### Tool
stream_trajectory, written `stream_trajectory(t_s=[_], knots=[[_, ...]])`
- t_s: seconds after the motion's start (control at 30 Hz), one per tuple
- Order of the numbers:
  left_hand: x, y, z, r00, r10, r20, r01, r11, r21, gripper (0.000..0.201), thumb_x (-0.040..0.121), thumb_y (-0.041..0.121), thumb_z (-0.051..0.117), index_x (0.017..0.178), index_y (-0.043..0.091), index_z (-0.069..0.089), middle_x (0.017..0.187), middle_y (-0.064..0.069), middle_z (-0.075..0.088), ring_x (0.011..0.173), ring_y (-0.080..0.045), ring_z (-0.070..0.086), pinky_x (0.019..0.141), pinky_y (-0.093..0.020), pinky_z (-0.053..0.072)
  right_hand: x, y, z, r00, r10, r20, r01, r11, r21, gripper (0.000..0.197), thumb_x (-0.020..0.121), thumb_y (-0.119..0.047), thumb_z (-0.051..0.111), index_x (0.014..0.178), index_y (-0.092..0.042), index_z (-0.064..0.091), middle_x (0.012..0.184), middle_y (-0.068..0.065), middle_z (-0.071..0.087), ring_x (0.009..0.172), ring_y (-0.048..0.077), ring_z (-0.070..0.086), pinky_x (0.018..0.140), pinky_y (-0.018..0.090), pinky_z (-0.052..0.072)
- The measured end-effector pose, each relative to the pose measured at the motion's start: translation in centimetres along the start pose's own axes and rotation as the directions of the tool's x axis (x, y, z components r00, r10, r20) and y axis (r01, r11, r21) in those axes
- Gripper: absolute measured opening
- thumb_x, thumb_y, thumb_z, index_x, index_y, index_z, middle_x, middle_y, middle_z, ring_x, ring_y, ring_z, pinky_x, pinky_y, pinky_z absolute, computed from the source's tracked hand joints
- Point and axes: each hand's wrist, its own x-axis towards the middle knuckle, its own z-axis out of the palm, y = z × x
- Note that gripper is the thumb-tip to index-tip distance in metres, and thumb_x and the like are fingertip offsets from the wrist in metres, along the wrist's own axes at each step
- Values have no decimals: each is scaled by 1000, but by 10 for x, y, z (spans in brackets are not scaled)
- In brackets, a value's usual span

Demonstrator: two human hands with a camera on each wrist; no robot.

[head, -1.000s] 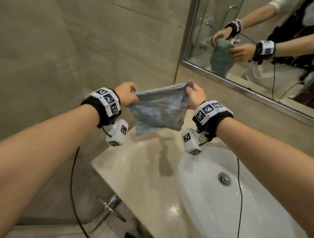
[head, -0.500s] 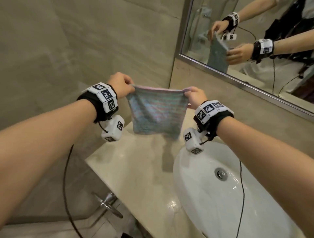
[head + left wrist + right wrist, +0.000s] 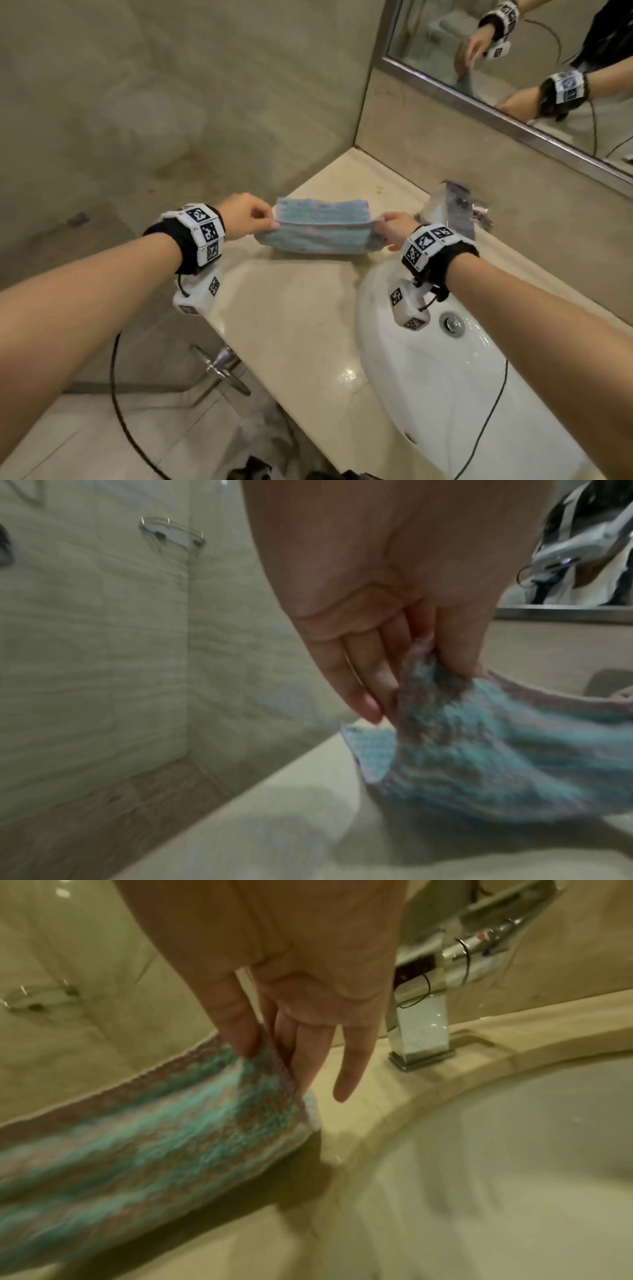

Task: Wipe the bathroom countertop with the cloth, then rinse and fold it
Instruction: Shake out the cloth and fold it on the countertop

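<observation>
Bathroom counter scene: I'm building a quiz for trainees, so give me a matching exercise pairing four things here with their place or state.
Things:
1. cloth
2. faucet
3. drain
4. mirror

Places or states:
A. on the wall, above the counter
B. pinched at both ends by the two hands
C. in the white basin
D. standing on the counter behind the right hand

Pairs: 1-B, 2-D, 3-C, 4-A

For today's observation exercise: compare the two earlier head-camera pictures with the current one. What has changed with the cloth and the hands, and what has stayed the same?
The cloth has come down from hanging stretched in the air to the countertop, its upper edge now doubled over the lower part. Both hands lowered with it. Unchanged: the left hand and right hand each keep their pinching grip on a cloth end; the sink is as before.
</observation>
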Motion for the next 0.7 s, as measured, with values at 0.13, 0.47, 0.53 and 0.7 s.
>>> stream_trajectory(t_s=[0.13, 0.47, 0.53, 0.7], knots=[[-14, -29, 41, 976, -62, 211, 63, 998, -2, 22, 89, 22, 61, 70, 9, 63, 55, -6, 56, 39, 1, 46, 58, -24, 43, -4, 31, 18, 991, 66, 120, -44, 983, -176, 13, 87, -8, 49, 92, -12, 61, 91, 11, 57, 85, 24, 54, 68, 29, 44], [-8, -27, 59, 987, -125, 98, 143, 969, -201, 15, 88, 15, 62, 73, 10, 59, 53, -1, 50, 32, 3, 48, 41, -10, 45, 5, 58, 25, 983, 2, 181, -20, 995, 101, 25, 95, -19, 50, 110, -4, 62, 96, 11, 59, 85, 25, 58, 91, 41, 49], [2, -28, 54, 985, -169, 39, 173, 938, -301, 21, 87, 11, 62, 68, 17, 54, 58, -3, 49, 35, 2, 51, 40, -9, 46, 12, 57, 22, 998, -23, 54, 12, 979, 205, 21, 96, -17, 48, 107, -6, 63, 86, 9, 60, 83, 26, 58, 86, 42, 52], [29, -24, 49, 961, -277, -13, 239, 851, -468, 27, 91, 6, 56, 68, 18, 48, 65, -3, 51, 32, 6, 52, 35, -7, 42, 30, 44, 18, 997, -29, -74, 51, 951, 305, 28, 97, -15, 47, 115, 0, 61, 82, 7, 60, 83, 24, 58, 84, 45, 54]])
